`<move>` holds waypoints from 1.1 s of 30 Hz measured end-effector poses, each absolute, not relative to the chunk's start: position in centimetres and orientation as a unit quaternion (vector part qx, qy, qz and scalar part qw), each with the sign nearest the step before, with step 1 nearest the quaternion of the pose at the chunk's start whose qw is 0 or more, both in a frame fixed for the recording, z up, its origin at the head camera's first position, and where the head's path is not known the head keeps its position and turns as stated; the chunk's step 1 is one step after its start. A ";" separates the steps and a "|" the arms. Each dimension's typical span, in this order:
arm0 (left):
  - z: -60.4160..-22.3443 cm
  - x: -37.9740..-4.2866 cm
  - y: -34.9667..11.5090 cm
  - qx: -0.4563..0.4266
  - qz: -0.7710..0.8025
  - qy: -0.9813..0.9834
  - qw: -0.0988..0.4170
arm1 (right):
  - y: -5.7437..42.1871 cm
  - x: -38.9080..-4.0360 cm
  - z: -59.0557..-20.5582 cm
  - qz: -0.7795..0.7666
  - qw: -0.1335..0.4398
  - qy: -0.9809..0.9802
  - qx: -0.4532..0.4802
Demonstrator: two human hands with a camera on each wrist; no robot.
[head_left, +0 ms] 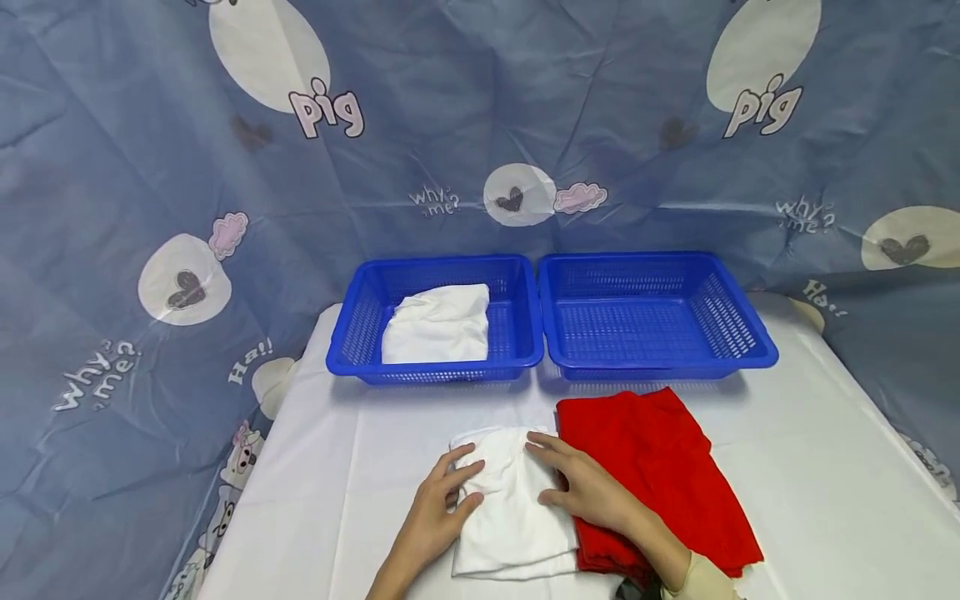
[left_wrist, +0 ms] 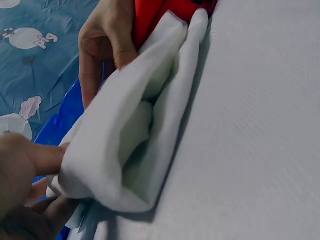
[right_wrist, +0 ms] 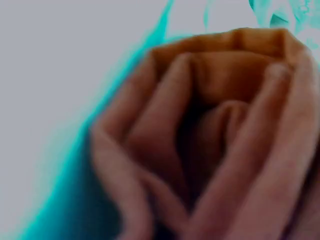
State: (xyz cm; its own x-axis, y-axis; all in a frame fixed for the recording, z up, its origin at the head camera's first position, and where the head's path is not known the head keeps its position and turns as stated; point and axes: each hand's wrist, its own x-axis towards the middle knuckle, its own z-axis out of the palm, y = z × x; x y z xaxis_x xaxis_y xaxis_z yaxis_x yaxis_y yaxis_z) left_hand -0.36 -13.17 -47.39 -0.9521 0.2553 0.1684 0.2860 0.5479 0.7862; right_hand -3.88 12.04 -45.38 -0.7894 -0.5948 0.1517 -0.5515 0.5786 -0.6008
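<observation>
A folded white cloth (head_left: 510, 517) lies on the white table, its layered folds showing from the side in the left wrist view. At its left edge, my left hand (head_left: 435, 512) touches the top with spread fingers. My right hand (head_left: 588, 483) rests its fingertips on the upper right part of the same cloth, thumb apart from the fingers. Under the right forearm lies a red cloth (head_left: 660, 475), beside the white one. In the right wrist view, folds of fabric (right_wrist: 235, 165) fill the picture, oddly tinted; which cloth this is I cannot tell.
Two blue baskets (head_left: 660, 364) stand side by side behind the cloths. Another folded white cloth (head_left: 438, 325) lies in the left one; the right one holds nothing visible. A printed blue-grey curtain (head_left: 420, 108) hangs behind and along both sides of the table (head_left: 810, 483).
</observation>
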 end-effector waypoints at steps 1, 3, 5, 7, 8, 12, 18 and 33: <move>-47.4 -0.3 -13.2 -0.152 -0.454 -0.878 0.024 | 11.9 -3.9 -45.5 -0.329 0.021 0.888 -0.320; -47.4 -0.3 -13.2 -0.149 -0.454 -0.878 0.034 | 11.8 -3.8 -45.7 -0.332 0.007 0.890 -0.313; -47.4 -0.3 -13.2 -0.149 -0.455 -0.877 0.037 | 11.6 -3.7 -45.9 -0.338 0.003 0.889 -0.309; -47.4 -0.3 -13.4 -0.145 -0.460 -0.875 0.028 | 11.5 -3.5 -46.0 -0.343 0.002 0.888 -0.306; -47.5 -0.2 -13.5 -0.145 -0.458 -0.877 0.025 | 11.4 -3.5 -46.0 -0.346 0.002 0.888 -0.304; -47.5 -0.3 -13.6 -0.136 -0.459 -0.878 0.025 | 11.2 -3.3 -46.2 -0.357 -0.003 0.883 -0.304; -46.7 -0.8 -13.6 -0.157 -0.443 -0.879 0.079 | 11.1 -3.6 -45.8 -0.378 -0.044 0.872 -0.307; -40.3 -2.4 -14.5 -0.250 -0.423 -0.859 0.146 | 11.0 -4.5 -39.4 -0.349 -0.136 0.857 -0.355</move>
State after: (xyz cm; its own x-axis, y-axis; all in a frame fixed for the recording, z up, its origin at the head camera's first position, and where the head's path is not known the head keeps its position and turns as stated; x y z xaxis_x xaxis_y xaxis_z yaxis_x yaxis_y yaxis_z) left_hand -2.37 -14.48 -40.26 -0.8319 0.3066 0.4626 0.5536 0.5169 0.6530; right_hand -4.49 11.01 -39.42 -0.7118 -0.5126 0.4802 -0.7023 0.5049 -0.5019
